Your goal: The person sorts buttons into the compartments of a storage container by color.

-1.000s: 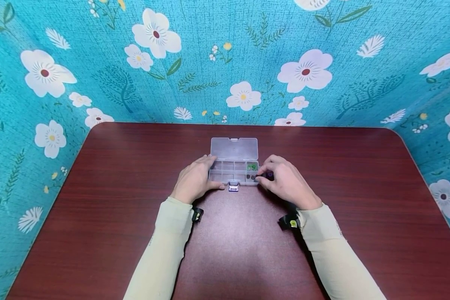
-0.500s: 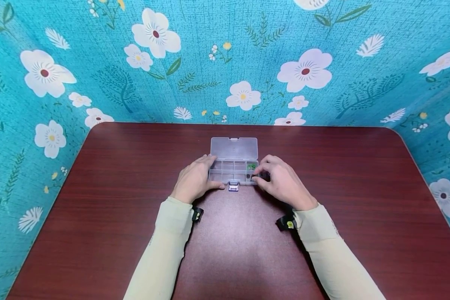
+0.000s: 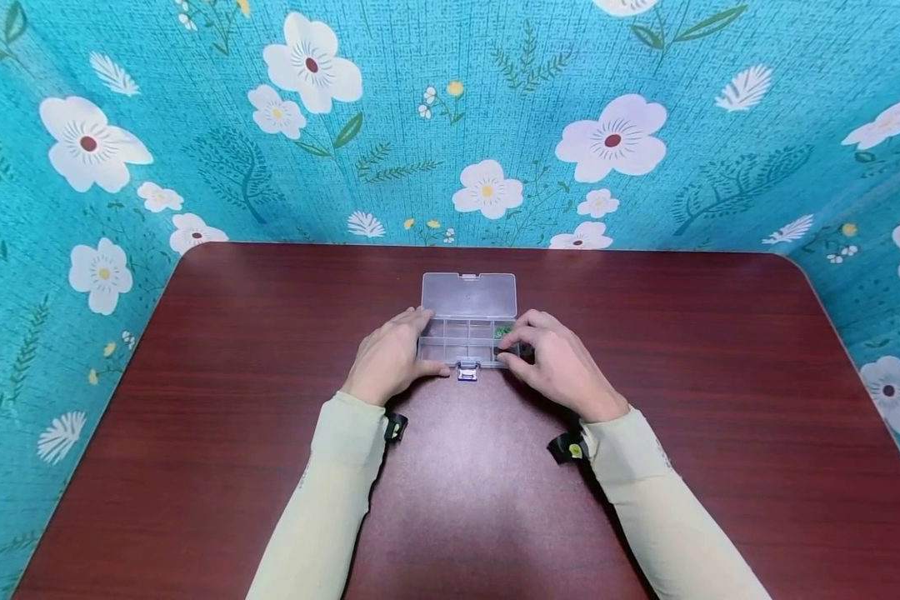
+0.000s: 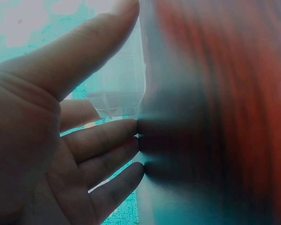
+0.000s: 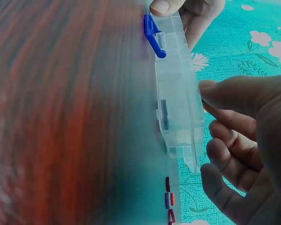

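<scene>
A clear plastic compartment box [image 3: 456, 352] lies on the table with its lid [image 3: 468, 295] folded back. My left hand [image 3: 392, 354] grips its left end, thumb along the front wall and fingers round the far side. Small green pieces [image 3: 502, 331] fill the back right compartment. Over the front right compartment, my right hand [image 3: 566, 367] pinches a small dark piece [image 5: 203, 101] between thumb and index finger; its exact kind is hidden by the fingertips. In the right wrist view, dark pieces [image 5: 165, 115] show through the box's front wall.
A blue-edged latch [image 5: 152, 37] hangs open at the box's front. Several small red and purple pieces [image 5: 170, 200] lie on the table [image 3: 465, 500] just past the box's right end, mostly covered by my right hand in the head view. A floral curtain [image 3: 420, 125] hangs behind.
My right hand has moved left, from the box's right edge to over its front right compartment, carrying the dark piece. The left hand and the box have stayed in place.
</scene>
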Available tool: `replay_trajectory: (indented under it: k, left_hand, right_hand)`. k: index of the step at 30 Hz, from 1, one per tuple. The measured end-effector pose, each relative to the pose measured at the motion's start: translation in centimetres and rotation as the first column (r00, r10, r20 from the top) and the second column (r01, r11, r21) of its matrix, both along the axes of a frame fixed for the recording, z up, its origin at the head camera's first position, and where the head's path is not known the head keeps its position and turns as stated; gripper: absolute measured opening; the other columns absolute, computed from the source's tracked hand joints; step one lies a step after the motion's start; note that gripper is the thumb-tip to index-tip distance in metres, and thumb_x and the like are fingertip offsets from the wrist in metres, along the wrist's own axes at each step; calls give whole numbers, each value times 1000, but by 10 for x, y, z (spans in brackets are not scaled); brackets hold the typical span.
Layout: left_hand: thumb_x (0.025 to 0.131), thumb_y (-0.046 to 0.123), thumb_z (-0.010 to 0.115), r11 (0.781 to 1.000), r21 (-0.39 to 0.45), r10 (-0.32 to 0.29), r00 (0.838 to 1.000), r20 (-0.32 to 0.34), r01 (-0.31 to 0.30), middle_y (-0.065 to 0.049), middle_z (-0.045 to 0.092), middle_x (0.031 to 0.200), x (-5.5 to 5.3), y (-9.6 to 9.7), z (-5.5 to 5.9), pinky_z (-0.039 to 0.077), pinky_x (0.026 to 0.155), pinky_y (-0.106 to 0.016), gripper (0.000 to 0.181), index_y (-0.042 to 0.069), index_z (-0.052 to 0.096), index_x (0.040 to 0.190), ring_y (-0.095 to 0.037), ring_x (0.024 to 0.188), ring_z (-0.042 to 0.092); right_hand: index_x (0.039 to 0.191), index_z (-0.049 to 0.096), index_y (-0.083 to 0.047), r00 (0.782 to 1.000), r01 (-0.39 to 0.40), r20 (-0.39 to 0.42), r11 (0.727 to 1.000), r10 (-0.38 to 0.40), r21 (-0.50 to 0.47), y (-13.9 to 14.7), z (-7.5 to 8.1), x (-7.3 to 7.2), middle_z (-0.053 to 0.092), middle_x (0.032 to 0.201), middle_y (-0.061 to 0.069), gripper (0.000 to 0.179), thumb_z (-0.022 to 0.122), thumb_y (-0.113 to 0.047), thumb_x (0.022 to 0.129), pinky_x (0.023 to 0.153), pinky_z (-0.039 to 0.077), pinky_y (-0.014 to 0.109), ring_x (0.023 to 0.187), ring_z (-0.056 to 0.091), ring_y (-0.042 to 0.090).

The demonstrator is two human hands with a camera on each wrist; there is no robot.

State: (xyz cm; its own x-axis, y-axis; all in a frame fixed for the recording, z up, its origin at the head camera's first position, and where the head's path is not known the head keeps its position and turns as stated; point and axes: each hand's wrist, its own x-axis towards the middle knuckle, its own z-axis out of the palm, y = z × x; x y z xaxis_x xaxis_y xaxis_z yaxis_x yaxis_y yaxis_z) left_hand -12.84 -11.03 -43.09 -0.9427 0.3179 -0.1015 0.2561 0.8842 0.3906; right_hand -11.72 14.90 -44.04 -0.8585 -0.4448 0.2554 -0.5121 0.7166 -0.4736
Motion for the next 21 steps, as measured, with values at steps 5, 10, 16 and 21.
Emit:
replay_trajectory:
  k: [5,10,16,21]
  left_hand:
    - [76,50,86,1000,2,-2,1000,2,2,-9,46,154,0,0,1,38,114,-46,96,7,46,151,-23,146,37]
    - [75,50,86,1000,8,-3,1000,-3,3,-10,47,153,0,0,1,38,114,-46,95,7,46,151,-23,146,37]
    - [75,50,86,1000,8,-1,1000,-2,1,-9,47,153,0,0,1,38,114,-45,95,7,47,151,-23,145,38]
    - [76,50,86,1000,8,-1,1000,9,1,-9,46,154,-1,0,0,37,114,-47,95,7,46,151,-23,146,36]
  right_hand:
    - [93,78,-15,1000,-2,-9,1000,2,-7,0,-1,0,61,98,-5,8,79,-19,86,83,52,35,94,59,14]
    - [93,78,-15,1000,-5,-1,1000,5,-6,0,-1,-1,61,98,-5,8,79,-20,87,84,52,35,95,58,14]
    - [94,78,-16,1000,6,23,1000,-6,2,-1,-1,0,61,98,-5,7,78,-20,88,84,51,34,94,58,14]
    - [95,78,-15,999,4,34,1000,-4,1,-1,0,0,60,98,-5,8,77,-20,88,83,51,34,93,59,14]
